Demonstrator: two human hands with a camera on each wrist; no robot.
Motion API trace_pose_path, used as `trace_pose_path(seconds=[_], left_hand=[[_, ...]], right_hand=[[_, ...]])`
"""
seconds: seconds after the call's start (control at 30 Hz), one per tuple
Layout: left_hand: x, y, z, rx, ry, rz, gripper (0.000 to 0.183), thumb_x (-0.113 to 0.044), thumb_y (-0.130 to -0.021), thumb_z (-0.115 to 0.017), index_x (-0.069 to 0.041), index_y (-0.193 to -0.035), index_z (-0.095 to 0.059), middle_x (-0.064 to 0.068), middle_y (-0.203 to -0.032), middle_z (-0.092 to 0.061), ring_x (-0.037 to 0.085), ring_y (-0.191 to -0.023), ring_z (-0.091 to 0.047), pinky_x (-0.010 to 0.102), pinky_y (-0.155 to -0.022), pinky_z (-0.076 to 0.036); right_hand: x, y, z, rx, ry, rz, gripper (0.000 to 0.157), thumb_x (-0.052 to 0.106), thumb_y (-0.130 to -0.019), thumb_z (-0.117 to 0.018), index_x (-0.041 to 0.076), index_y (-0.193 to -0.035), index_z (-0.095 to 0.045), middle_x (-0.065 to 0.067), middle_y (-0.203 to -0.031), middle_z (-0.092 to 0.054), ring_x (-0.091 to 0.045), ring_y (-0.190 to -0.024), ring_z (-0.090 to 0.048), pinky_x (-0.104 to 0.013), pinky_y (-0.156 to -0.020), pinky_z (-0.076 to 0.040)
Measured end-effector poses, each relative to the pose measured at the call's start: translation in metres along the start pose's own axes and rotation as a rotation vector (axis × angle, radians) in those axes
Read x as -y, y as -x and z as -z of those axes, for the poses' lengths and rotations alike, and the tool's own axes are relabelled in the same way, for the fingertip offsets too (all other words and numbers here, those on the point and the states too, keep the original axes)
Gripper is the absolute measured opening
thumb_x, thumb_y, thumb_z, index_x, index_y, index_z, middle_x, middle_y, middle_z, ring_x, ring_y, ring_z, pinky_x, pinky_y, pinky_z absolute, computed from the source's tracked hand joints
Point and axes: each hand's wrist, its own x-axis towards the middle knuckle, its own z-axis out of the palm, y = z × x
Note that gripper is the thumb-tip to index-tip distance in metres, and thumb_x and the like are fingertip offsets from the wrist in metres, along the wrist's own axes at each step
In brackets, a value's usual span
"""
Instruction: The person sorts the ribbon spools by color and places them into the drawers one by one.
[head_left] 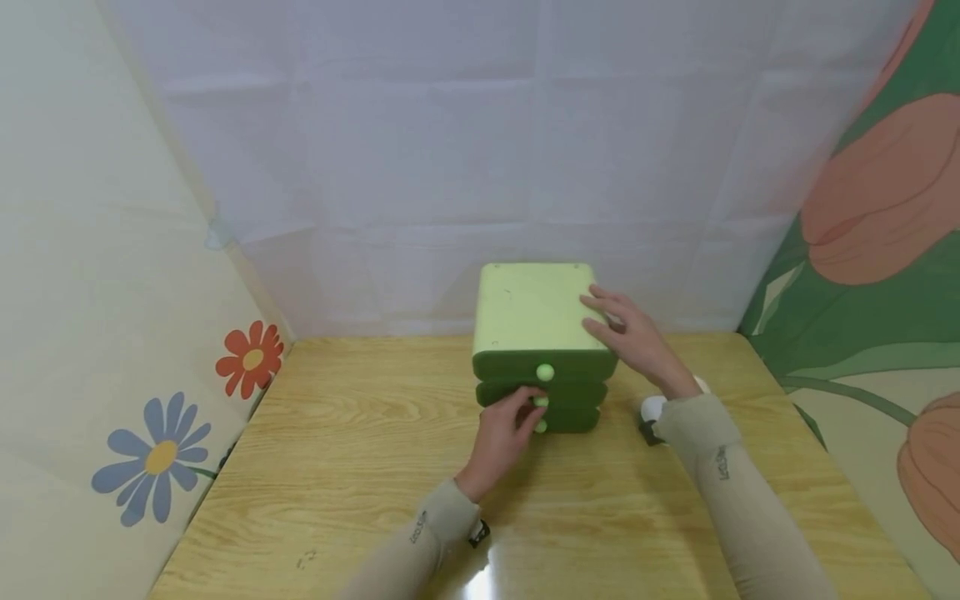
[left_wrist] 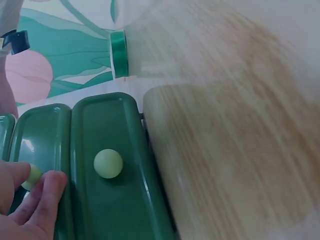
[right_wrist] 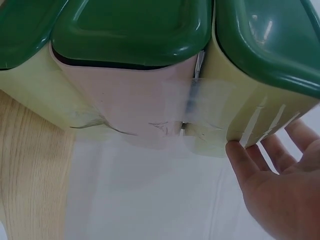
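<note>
A small cabinet with a light green top and three dark green drawer fronts stands on the wooden table. My left hand is at its front, thumb and fingers pinching the pale green round knob of the middle drawer. That drawer front lies about level with its neighbours. The bottom drawer's knob is beside those fingers, untouched. My right hand rests with spread fingers on the right edge of the cabinet's top. In the right wrist view its fingertips touch the upper tier's side.
Clear tape spans the tiers on the cabinet's side. A green-rimmed object stands on the wooden table to the right of the cabinet. A white cloth hangs behind, with flower-patterned cloths at the sides.
</note>
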Motion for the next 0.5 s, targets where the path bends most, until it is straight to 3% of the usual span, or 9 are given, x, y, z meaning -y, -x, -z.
trace_pose_path(seconds=[0.5], left_hand=[[-0.0007, 0.0064, -0.0019, -0.048, 0.006, -0.068, 0.017, -0.009, -0.096, -0.074, -0.010, -0.113, -0.073, 0.004, -0.094, -0.077, 0.011, -0.082, -0.073, 0.019, -0.074, -0.061]], right_hand=[[-0.0016, -0.0014, 0.0006, 0.004, 0.001, 0.001, 0.053, 0.032, -0.107, -0.059, 0.009, -0.154, -0.047, -0.006, -0.172, -0.024, -0.033, -0.158, -0.020, -0.056, -0.126, -0.027]])
